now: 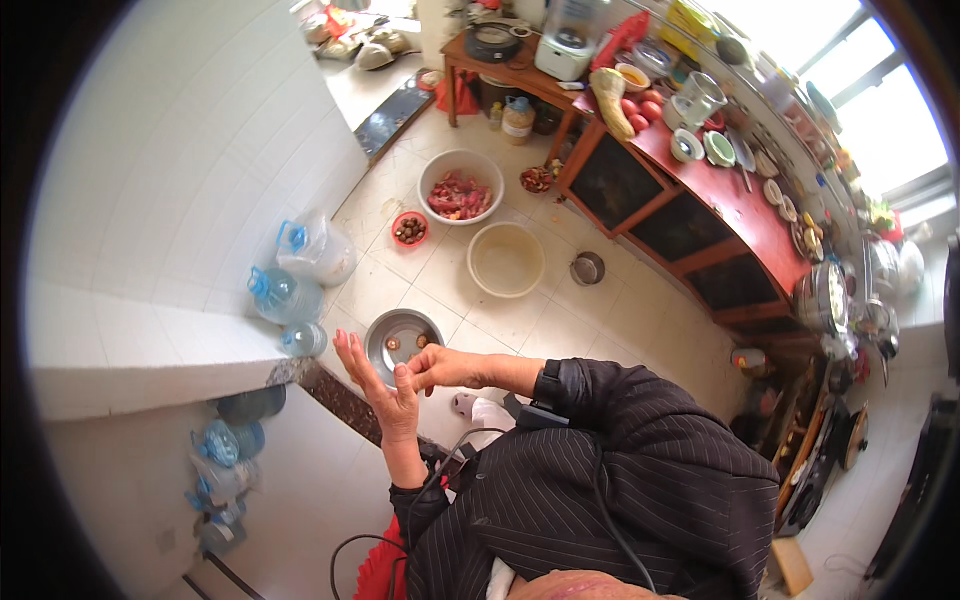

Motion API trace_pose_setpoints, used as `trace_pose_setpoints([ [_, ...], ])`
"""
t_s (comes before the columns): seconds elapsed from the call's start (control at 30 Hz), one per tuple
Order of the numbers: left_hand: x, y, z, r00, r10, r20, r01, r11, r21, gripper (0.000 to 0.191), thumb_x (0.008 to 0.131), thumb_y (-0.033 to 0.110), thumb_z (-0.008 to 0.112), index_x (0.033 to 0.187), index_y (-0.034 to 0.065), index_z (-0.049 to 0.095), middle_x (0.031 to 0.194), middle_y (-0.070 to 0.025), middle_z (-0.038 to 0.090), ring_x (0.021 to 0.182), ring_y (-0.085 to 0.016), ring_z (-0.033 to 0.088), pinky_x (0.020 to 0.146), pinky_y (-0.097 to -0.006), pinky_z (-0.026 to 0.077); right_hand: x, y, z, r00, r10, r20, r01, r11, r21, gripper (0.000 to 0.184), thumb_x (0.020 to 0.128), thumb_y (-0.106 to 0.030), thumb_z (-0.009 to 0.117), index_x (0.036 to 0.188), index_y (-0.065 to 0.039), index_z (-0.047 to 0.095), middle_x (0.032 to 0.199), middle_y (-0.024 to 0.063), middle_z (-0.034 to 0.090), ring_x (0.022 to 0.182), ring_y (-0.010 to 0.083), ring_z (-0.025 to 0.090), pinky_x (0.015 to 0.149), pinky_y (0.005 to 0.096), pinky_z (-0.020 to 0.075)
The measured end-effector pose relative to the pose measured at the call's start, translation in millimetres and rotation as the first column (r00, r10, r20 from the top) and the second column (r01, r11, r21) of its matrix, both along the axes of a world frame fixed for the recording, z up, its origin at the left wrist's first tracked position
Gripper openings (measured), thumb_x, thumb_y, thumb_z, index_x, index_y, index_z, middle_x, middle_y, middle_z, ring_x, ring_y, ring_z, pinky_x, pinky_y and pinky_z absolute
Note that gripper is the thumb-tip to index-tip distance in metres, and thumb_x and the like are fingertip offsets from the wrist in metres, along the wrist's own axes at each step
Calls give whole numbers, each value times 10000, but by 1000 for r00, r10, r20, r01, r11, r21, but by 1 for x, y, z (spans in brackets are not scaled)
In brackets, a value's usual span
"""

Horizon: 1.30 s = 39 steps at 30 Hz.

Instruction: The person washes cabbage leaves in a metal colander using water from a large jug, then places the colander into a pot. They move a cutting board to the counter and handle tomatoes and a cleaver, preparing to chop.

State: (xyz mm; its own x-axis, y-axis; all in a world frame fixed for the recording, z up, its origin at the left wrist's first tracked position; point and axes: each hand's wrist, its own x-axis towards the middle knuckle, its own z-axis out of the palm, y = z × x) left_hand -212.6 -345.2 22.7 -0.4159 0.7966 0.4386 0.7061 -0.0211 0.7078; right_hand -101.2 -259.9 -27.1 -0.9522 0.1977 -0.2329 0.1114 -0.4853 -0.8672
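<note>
My left hand (379, 382) is raised with its fingers apart and the palm turned towards my other hand. My right hand (446, 367) has its thumb and fingers drawn together beside the left thumb; whether something small is pinched there cannot be made out. Just beyond both hands, a grey metal basin (405, 324) stands on the floor, partly covered by them. Small round brown pieces (393, 343) lie in it. Farther off, a red bowl (410, 215) holds several dark brown round pieces (411, 231).
A white basin (424, 180) holds reddish-purple chunks, beside a cream basin (507, 289). A small metal pot (587, 268) stands right of them. Plastic water jugs (289, 295) line the left wall. The red-topped cabinet (739, 214) bears dishes, tomatoes and a squash. A cable (454, 450) crosses my left forearm.
</note>
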Motion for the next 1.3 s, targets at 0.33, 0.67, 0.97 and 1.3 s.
trace_pose_setpoints([
  [0.33, 53, 67, -1, 955, -296, -3, 296, 954, 35, 631, 970, 443, 402, 1437, 40, 272, 1501, -211, 215, 1401, -390, 184, 1123, -502, 190, 58, 23, 21, 995, -101, -26, 99, 990, -96, 374, 900, -284, 547, 1151, -15, 619, 1148, 125, 597, 1070, 201, 551, 784, 330, 514],
  [0.67, 40, 84, 17, 985, -142, -95, 139, 990, -36, 580, 989, 330, 403, 1447, 8, 252, 1514, -195, 219, 1418, -362, 158, 1144, -463, 124, 103, 54, 39, 988, -136, -74, 132, 990, -49, 343, 824, -40, 518, 1152, 0, 611, 1048, 41, 634, 944, 125, 582, 817, 274, 469],
  [0.97, 18, 51, 2, 936, -145, -319, 122, 988, -92, 437, 940, 272, 476, 1305, 35, 512, 1432, -179, 390, 1368, -377, 280, 1092, -465, 203, 59, 32, 58, 998, 39, -49, -33, 994, 107, 491, 764, -44, 517, 1249, 37, 529, 1138, 143, 602, 1077, 233, 541, 945, 333, 422],
  [1.3, -216, -180, 29, 698, 695, -171, -697, 715, 62, 425, 962, 247, 491, 682, -35, 641, 1202, -198, 582, 1272, -399, 401, 1024, -435, 334, -74, -2, 68, 985, -159, 64, 116, 893, 435, 135, 880, -98, 584, 850, 9, 661, 917, 90, 673, 845, 132, 597, 777, 262, 458],
])
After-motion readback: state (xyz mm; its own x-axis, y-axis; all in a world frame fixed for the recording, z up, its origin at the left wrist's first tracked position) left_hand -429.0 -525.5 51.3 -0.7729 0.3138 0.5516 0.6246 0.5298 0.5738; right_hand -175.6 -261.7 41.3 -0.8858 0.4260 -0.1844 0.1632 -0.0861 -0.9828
